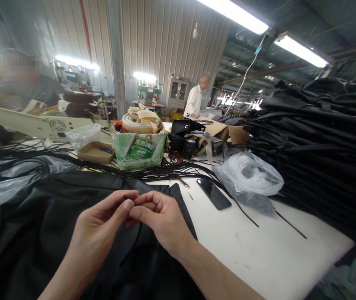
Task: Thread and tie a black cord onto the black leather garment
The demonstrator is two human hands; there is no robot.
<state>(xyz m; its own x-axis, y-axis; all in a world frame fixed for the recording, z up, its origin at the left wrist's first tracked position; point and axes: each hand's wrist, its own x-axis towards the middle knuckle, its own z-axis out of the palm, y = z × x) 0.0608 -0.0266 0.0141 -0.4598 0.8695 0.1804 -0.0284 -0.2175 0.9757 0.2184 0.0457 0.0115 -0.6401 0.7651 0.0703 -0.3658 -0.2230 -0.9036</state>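
both hands meet over the black garment (71,216) at the table's (259,250) near edge: left hand (99,229) and right hand (159,218) pinch a thin black cord (134,239) end; next comes careful fingertip threading.

2 bare hands (134,221), bare forearms, no sleeves, gloves, rings or watch in view

Both hands (130,216) pinch a black cord (134,241) over fabric (56,216).
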